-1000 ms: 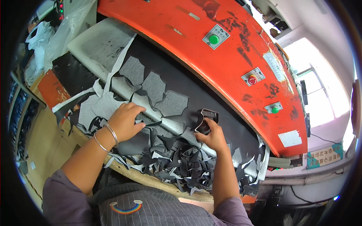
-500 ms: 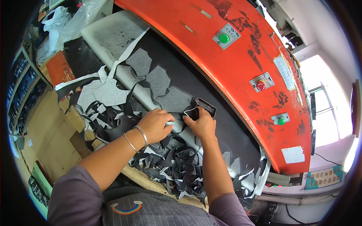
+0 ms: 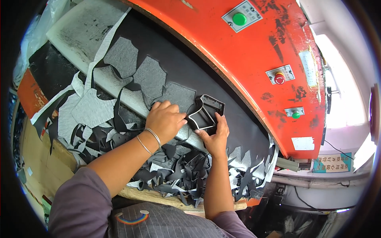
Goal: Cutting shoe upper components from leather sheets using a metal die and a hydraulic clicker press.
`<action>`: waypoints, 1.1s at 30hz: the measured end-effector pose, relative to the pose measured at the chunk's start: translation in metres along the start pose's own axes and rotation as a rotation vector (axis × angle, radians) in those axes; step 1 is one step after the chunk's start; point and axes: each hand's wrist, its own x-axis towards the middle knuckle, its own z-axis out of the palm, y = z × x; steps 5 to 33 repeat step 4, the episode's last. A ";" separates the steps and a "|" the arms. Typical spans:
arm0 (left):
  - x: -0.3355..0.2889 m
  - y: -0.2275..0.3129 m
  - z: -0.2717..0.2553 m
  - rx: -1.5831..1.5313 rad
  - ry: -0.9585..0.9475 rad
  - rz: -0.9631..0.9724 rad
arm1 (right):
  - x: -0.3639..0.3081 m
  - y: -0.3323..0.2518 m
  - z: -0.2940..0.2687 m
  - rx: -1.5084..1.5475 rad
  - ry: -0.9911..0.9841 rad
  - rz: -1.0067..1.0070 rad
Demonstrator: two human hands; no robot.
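A dark metal cutting die (image 3: 207,113), a hollow frame with a notched outline, stands on the black sheet material (image 3: 242,129). My right hand (image 3: 216,137) grips its near right side, the thumb at the lower corner and the fingers along the right wall. Just left of the die, my left hand (image 3: 166,119) is closed, fingers curled together by the sheet's near edge. What lies under those fingers is hidden. Beyond the left hand, grey angular shapes run in a row: one (image 3: 179,96) beside the die, another (image 3: 150,77) and a third (image 3: 121,56) farther left.
An orange machine beam (image 3: 254,51) with green and red buttons crosses behind the sheet. Dark and grey scraps (image 3: 174,174) are heaped along the near side, above a wooden edge (image 3: 158,197). A pale slab (image 3: 83,27) lies at far left, beside a large grey offcut (image 3: 89,109).
The die has been turned, so its open frame now shows more fully. My right hand has shifted to its near right side. My view has moved closer and to the right.
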 end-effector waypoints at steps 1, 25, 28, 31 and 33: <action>0.001 -0.003 0.000 0.004 0.002 0.004 | 0.002 0.000 0.002 -0.003 -0.001 -0.001; 0.002 -0.015 0.003 -0.002 -0.007 0.006 | 0.005 -0.003 0.011 0.000 -0.007 0.010; 0.002 -0.015 0.003 -0.002 -0.007 0.006 | 0.005 -0.003 0.011 0.000 -0.007 0.010; 0.002 -0.015 0.003 -0.002 -0.007 0.006 | 0.005 -0.003 0.011 0.000 -0.007 0.010; 0.002 -0.015 0.003 -0.002 -0.007 0.006 | 0.005 -0.003 0.011 0.000 -0.007 0.010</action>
